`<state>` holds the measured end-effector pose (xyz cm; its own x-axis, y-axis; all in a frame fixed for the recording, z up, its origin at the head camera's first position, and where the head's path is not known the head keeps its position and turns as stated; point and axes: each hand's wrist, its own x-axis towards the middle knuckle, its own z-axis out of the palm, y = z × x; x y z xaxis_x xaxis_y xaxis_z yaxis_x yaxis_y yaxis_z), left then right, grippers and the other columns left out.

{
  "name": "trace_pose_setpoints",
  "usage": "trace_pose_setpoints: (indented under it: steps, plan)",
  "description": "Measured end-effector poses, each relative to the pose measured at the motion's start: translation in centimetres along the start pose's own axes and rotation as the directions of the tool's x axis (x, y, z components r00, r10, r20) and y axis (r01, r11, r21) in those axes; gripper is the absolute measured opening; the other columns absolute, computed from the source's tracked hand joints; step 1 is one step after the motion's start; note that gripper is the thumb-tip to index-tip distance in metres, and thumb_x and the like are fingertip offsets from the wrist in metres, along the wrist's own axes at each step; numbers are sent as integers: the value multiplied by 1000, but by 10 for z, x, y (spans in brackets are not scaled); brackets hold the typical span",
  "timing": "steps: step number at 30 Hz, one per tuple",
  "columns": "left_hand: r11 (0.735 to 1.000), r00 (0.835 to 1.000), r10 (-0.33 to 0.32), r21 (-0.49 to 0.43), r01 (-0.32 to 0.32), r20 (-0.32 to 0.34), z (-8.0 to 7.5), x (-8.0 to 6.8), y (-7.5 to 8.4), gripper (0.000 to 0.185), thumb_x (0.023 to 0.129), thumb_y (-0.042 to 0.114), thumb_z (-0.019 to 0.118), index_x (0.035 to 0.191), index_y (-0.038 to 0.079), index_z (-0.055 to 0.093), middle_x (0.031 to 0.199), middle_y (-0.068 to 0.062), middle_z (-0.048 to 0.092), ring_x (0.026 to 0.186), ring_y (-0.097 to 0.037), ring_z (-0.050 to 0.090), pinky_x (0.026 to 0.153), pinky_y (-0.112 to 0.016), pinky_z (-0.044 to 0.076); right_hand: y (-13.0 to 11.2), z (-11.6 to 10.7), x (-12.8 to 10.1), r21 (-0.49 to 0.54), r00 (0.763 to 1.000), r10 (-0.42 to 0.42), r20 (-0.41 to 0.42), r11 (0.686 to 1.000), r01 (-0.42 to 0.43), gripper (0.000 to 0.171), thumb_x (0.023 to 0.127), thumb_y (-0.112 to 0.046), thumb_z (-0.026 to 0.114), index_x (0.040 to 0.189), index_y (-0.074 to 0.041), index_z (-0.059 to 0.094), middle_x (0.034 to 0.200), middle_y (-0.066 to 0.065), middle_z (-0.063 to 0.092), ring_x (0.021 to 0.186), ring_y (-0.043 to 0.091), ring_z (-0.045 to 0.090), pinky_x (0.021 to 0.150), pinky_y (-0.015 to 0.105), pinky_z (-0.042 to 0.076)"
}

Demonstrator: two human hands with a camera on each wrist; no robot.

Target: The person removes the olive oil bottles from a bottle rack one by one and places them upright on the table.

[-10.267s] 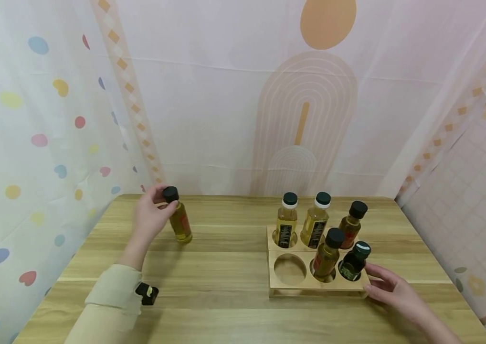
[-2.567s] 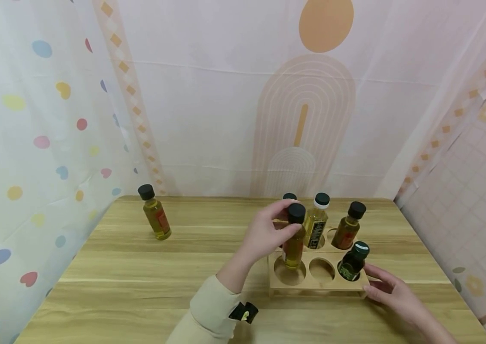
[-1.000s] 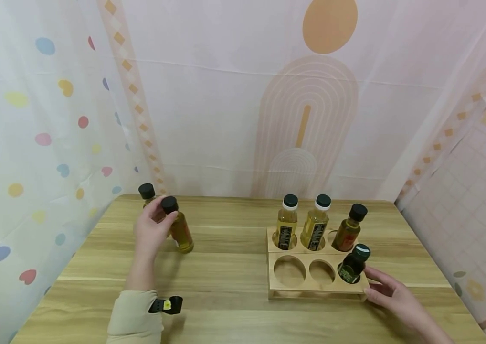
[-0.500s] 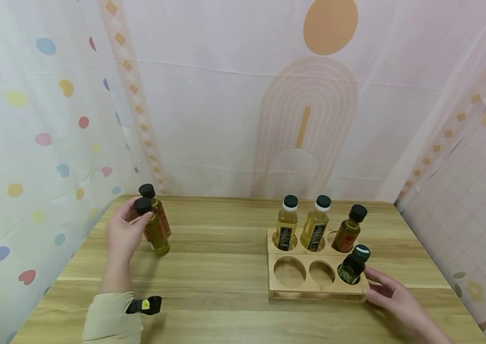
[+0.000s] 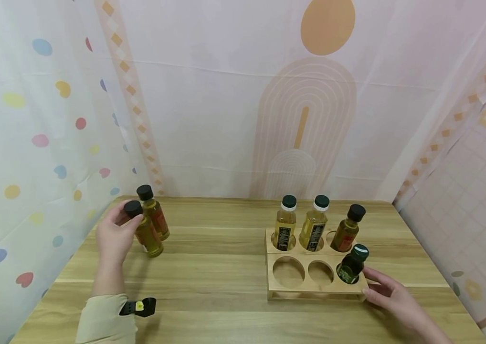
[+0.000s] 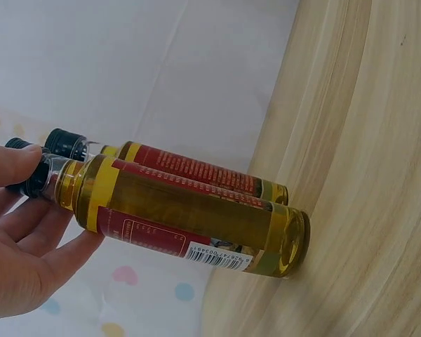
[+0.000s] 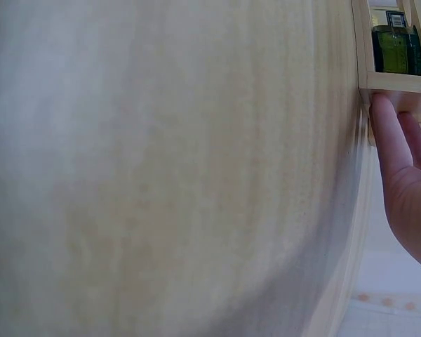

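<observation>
We list: left hand (image 5: 114,236), fingers pinching the cap and neck of a black-capped, red-labelled bottle (image 5: 149,241) at nine o'clock on the wood-grain surface (image 5: 213,277); a matching bottle (image 5: 159,222) just beside it, toward one o'clock. Right hand (image 5: 395,298), four o'clock: fingers fairly straight, touching the end of a wooden rack (image 5: 294,287) with four bottles (image 5: 348,268), three behind, one in front.

Held bottle (image 6: 182,200): olive-gold, red label (image 6: 137,232), black cap (image 5: 133,208). Rack (image 5: 286,287): plain pale wood. Corner bottle (image 5: 349,269): dark green, white mark atop green cap (image 5: 359,252). Tabletop (image 5: 217,272): yellowish, streaked grain. Left curtain (image 5: 54,114): white, multicoloured dots. Sleeve (image 5: 103,317): cream.
</observation>
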<state>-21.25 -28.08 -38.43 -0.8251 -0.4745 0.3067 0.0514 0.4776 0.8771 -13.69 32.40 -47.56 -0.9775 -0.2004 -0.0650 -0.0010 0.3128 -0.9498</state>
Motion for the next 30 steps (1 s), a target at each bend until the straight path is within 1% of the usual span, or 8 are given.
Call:
trace_pose_setpoints:
  steps: [3, 7, 11, 16, 18, 23, 30]
  plan:
    - [1000, 1000, -4, 15, 4, -1, -2, 1, -2, 42, 90, 7, 72, 130, 5, 63, 111, -1, 66, 90, 8, 54, 78, -11, 44, 1, 0, 0, 2, 1000, -23, 5, 1000, 23, 61, 96, -5, 63, 144, 18, 32, 143, 46, 28, 102, -8, 56, 82, 25, 55]
    - [999, 1000, -26, 27, 25, 12, -4, 2, -3, 44, 91, 9, 72, 134, 6, 61, 117, -6, 65, 95, 4, 56, 80, -13, 45, 3, 0, 0, 4, 999, -41, 13, 999, 41, 61, 97, -3, 62, 143, 21, 30, 142, 47, 28, 102, -8, 55, 81, 25, 55]
    - [999, 1000, -23, 35, 22, 21, -5, 2, -4, 45, 91, 9, 71, 134, 6, 60, 120, -10, 64, 97, 1, 56, 81, -14, 45, 2, 0, 0, 3, 1000, -15, 8, 1000, 15, 61, 97, -5, 62, 144, 19, 31, 143, 46, 28, 102, -9, 55, 82, 25, 55]
    - [999, 1000, -8, 39, 8, 22, -5, 3, -4, 44, 91, 9, 71, 134, 6, 60, 118, -8, 63, 94, 6, 53, 80, -11, 44, 1, 0, -1, -9, 1000, -4, 4, 1000, 4, 63, 97, -6, 63, 144, 19, 30, 144, 45, 28, 102, -9, 55, 83, 26, 55]
    - [999, 1000, -11, 50, 10, 27, -6, 3, -3, 44, 92, 10, 70, 134, 6, 60, 119, -9, 63, 96, 4, 55, 80, -11, 44, 0, 0, -1, -13, 1000, -8, 4, 1000, 8, 63, 97, -7, 63, 144, 19, 30, 143, 45, 28, 103, -8, 55, 83, 25, 55]
    - [996, 998, -26, 82, 22, 51, -8, 3, -4, 45, 93, 14, 69, 136, 6, 58, 125, -13, 62, 104, -6, 59, 82, -14, 46, -1, 1, -1, -22, 1000, -4, -5, 1000, 4, 64, 96, -7, 64, 144, 19, 30, 143, 44, 31, 102, -8, 55, 82, 24, 55]
    - [998, 997, -27, 51, 23, 76, -10, 3, -6, 48, 93, 18, 70, 138, 6, 57, 120, -7, 63, 98, 3, 55, 78, -9, 44, -1, 1, 0, -17, 1000, 1, 2, 1000, -1, 65, 96, -6, 63, 144, 19, 28, 144, 44, 29, 102, -9, 55, 82, 24, 54]
